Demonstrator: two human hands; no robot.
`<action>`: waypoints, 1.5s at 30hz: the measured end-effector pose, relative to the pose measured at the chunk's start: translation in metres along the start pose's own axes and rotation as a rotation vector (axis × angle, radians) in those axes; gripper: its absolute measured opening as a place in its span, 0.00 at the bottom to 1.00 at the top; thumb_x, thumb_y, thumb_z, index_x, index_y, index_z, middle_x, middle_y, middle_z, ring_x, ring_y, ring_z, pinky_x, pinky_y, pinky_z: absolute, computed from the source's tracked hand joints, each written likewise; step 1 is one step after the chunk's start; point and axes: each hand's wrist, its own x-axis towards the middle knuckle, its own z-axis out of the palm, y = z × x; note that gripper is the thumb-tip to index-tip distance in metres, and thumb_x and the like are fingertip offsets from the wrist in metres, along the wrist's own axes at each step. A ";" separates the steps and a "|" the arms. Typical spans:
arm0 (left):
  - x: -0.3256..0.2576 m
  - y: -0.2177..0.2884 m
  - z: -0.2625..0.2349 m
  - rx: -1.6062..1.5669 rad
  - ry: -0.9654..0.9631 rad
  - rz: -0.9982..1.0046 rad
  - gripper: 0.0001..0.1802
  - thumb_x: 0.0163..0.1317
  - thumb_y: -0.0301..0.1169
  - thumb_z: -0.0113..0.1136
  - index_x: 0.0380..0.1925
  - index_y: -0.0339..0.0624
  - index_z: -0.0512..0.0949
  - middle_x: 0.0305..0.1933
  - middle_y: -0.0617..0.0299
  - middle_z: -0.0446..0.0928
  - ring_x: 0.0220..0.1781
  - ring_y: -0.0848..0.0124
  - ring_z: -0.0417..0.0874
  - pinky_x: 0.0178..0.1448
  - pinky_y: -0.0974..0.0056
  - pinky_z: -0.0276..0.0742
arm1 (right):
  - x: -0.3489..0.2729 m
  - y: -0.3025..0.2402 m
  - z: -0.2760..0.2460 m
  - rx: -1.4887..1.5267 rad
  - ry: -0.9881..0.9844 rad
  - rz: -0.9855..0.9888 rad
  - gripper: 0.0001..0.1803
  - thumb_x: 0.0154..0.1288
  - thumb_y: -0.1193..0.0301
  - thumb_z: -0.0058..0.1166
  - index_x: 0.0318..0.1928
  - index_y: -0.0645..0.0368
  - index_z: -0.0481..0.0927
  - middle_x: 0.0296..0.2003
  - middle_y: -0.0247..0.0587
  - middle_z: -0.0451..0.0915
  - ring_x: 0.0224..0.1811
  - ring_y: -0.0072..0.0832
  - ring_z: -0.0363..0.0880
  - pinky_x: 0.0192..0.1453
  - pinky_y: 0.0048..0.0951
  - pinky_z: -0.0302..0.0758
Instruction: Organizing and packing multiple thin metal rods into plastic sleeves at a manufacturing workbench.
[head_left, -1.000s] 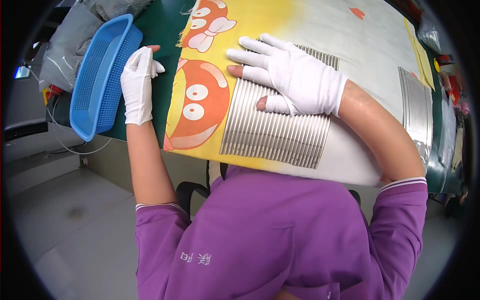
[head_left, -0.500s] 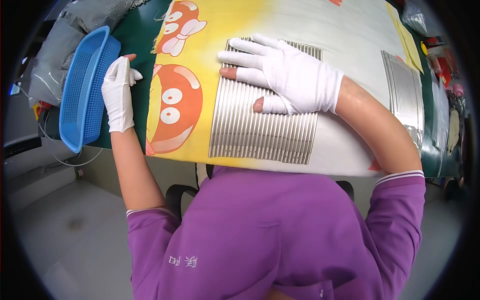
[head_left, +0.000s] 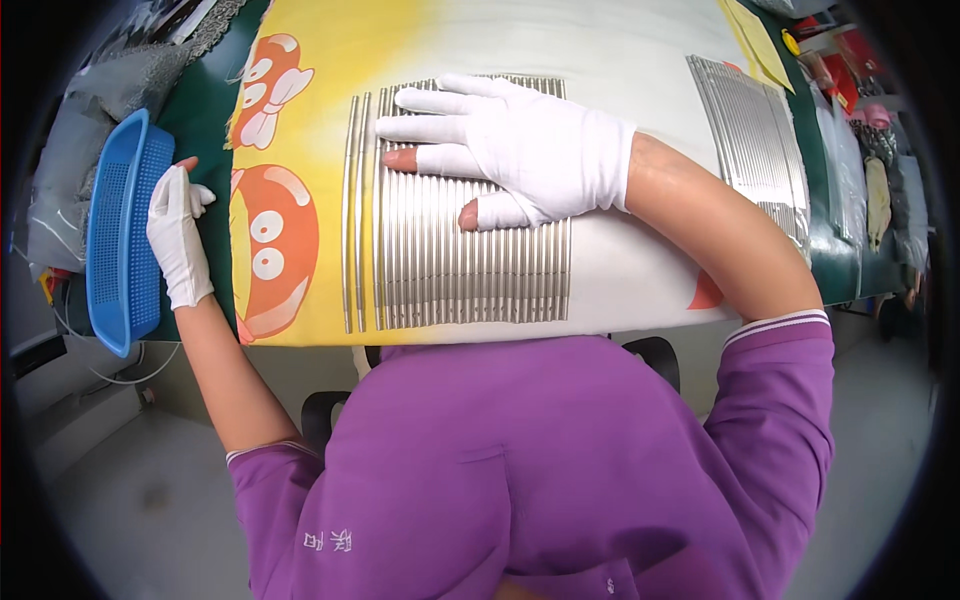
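My right hand [head_left: 530,150], in a white glove with bare thumb and index fingertips, lies flat and spread over a row of thin silvery metal rods [head_left: 475,280]. The rods lie side by side on a yellow and white printed cloth [head_left: 640,290]. At the row's left, a few rods [head_left: 357,220] stand apart with gaps between them. My left hand [head_left: 178,235], also gloved, is loosely curled beside the right wall of a blue perforated plastic basket [head_left: 105,230]. Nothing shows in its fingers, and its palm side is partly hidden.
A second set of silvery rods [head_left: 755,140] lies at the cloth's right side. Clear bags [head_left: 70,200] are at the far left. Red items, plastic bags and tools [head_left: 875,150] crowd the right edge. A green tabletop [head_left: 215,115] shows around the cloth.
The whole view has shifted, so the table appears further left. Gaps have opened between rods at the row's left side. My right hand has slid slightly rightward across the cloth, still flat.
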 end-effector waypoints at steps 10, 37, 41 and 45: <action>0.005 -0.014 -0.007 0.043 -0.016 0.048 0.16 0.72 0.37 0.52 0.45 0.35 0.81 0.20 0.70 0.66 0.26 0.81 0.67 0.34 0.73 0.60 | -0.032 0.002 -0.007 0.015 -0.012 0.015 0.35 0.63 0.49 0.50 0.64 0.58 0.70 0.68 0.44 0.63 0.72 0.44 0.56 0.76 0.40 0.52; -0.002 0.016 0.009 -0.015 -0.027 -0.039 0.12 0.68 0.33 0.55 0.40 0.37 0.82 0.24 0.68 0.76 0.24 0.83 0.70 0.31 0.75 0.63 | 0.025 0.002 -0.004 -0.042 -0.061 -0.022 0.37 0.62 0.47 0.47 0.63 0.61 0.68 0.67 0.53 0.62 0.70 0.51 0.57 0.74 0.48 0.54; -0.007 0.010 0.007 -0.015 -0.029 -0.093 0.09 0.66 0.32 0.57 0.37 0.39 0.82 0.29 0.68 0.78 0.24 0.82 0.74 0.29 0.74 0.68 | 0.068 -0.006 0.006 -0.004 -0.110 -0.020 0.38 0.60 0.48 0.50 0.63 0.62 0.68 0.67 0.55 0.63 0.70 0.52 0.58 0.73 0.48 0.53; -0.013 0.014 0.010 -0.106 -0.045 -0.081 0.09 0.65 0.32 0.56 0.35 0.37 0.81 0.29 0.64 0.80 0.24 0.78 0.77 0.31 0.71 0.72 | 0.097 -0.018 0.006 -0.040 -0.144 -0.013 0.39 0.61 0.48 0.50 0.67 0.58 0.65 0.68 0.52 0.61 0.72 0.52 0.55 0.75 0.51 0.50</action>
